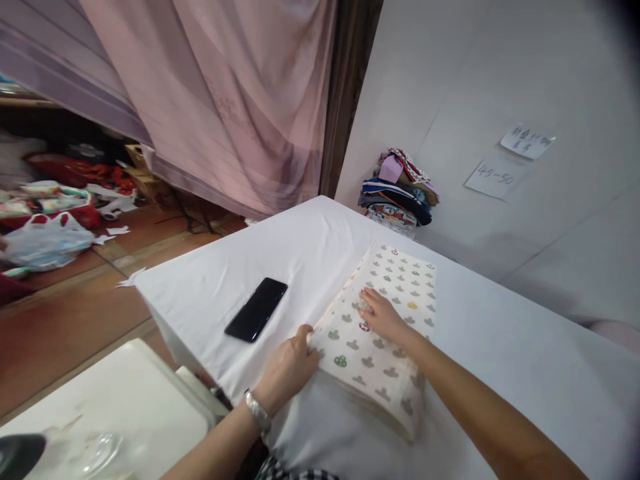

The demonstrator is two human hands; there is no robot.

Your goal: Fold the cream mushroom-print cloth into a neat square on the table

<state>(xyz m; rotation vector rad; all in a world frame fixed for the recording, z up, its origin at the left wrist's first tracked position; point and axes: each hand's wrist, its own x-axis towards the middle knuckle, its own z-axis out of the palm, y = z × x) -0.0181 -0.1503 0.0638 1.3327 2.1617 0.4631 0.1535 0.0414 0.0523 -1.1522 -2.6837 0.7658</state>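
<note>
Beside the pale wall (445, 73) we work at a table with a white cover (500, 333), one edge running along that wall. The folded printed fabric (350, 343), cream with small grey, green and red motifs, lies in layers from near our own edge toward the wall-side edge, its near end blurred. At that wall-side edge, past its far end, stands a stack of folded clothes (395, 190). Our left hand (290, 363) grips the fabric's left side, thumb and forefinger narrowed on the border. Our right hand (387, 319) rests on top, fingers bent and close together; we cannot tell whether they pinch any cloth. Toward the table's left corner lies the black smartphone (257, 310), apart from the fabric.

To smooth this well, we should keep the left pinch steady, sweep the right palm outward, and line up the layers at the near end.
</note>
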